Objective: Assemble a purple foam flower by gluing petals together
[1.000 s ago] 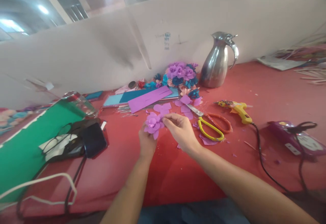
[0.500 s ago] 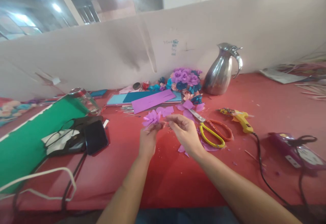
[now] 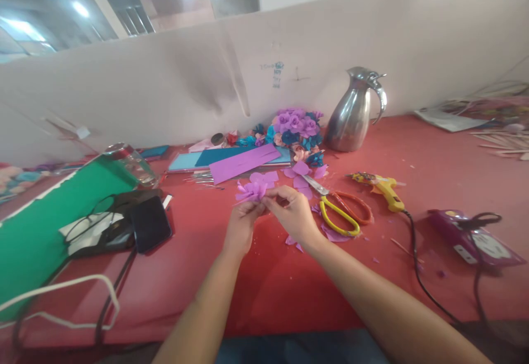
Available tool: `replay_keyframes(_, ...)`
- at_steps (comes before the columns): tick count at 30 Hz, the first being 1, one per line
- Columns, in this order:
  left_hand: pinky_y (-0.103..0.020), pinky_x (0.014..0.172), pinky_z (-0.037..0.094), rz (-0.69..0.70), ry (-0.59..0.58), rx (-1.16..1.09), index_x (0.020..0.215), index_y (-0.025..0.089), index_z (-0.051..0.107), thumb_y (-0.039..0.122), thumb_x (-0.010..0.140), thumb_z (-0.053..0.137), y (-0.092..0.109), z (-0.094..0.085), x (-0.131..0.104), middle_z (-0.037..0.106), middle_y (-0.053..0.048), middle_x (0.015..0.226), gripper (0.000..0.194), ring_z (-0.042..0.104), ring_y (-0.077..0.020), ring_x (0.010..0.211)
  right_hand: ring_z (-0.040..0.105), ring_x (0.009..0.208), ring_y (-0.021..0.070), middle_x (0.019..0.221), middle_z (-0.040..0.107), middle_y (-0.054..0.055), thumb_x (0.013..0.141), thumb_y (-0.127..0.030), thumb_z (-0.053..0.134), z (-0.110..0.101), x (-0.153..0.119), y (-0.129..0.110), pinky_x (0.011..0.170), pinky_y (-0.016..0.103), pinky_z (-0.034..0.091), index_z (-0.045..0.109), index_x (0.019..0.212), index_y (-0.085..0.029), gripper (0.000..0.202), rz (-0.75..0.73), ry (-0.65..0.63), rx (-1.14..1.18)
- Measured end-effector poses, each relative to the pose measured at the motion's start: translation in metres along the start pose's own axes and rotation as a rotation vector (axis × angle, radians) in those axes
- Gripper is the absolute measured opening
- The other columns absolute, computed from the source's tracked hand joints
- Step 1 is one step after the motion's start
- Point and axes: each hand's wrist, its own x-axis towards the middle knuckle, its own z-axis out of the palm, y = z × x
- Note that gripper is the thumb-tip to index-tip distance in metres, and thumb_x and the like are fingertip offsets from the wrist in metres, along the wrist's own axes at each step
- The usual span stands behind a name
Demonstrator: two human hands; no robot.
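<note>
A purple paper flower (image 3: 252, 189) with loose, spread petals is held at its base by my left hand (image 3: 242, 223), fingers closed. My right hand (image 3: 292, 209) pinches at the flower's right side, its fingertips meeting those of the left. The exact spot they grip is partly hidden by the fingers. Just beyond the flower lie cut purple petals (image 3: 269, 177) and a folded purple paper strip (image 3: 244, 163). Scissors (image 3: 339, 215) with yellow and red handles rest right of my right hand, blades among more petals.
A yellow glue gun (image 3: 386, 192) lies at right, its cord running past a purple power box (image 3: 475, 237). A steel jug (image 3: 351, 113) and finished paper flowers (image 3: 295, 127) stand by the wall. A phone (image 3: 151, 224), black bag and tipped glass jar (image 3: 134, 164) are at left.
My right hand has moved left and its fingertips now touch the flower. The flower has turned and shifted slightly right in my left hand. The view has shifted a little.
</note>
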Motion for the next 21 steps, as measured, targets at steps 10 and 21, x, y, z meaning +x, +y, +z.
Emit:
replay_keyframes(10, -0.041, 0.094, 0.044, 0.034, 0.034, 0.135, 0.091, 0.021, 0.076, 0.032, 0.070, 0.072, 0.0068, 0.0040, -0.0035, 0.075, -0.006, 0.094, 0.024, 0.064, -0.0254, 0.097, 0.055, 0.065, 0.0150, 0.071, 0.065, 0.000, 0.073, -0.016, 0.055, 0.0002, -0.0020, -0.0020, 0.062, 0.027, 0.040, 0.070, 0.075, -0.022, 0.017, -0.064, 0.020, -0.098)
replay_keyframes(21, -0.039, 0.089, 0.047, 0.078, 0.065, 0.211, 0.083, 0.020, 0.077, 0.030, 0.074, 0.067, 0.0045, 0.0016, -0.0030, 0.075, -0.006, 0.087, 0.016, 0.066, -0.0248, 0.088, 0.059, 0.065, 0.0151, 0.066, 0.066, 0.000, 0.077, -0.039, 0.060, -0.0010, 0.0008, -0.0080, 0.067, 0.028, 0.047, 0.066, 0.073, -0.019, 0.022, 0.191, -0.049, 0.359)
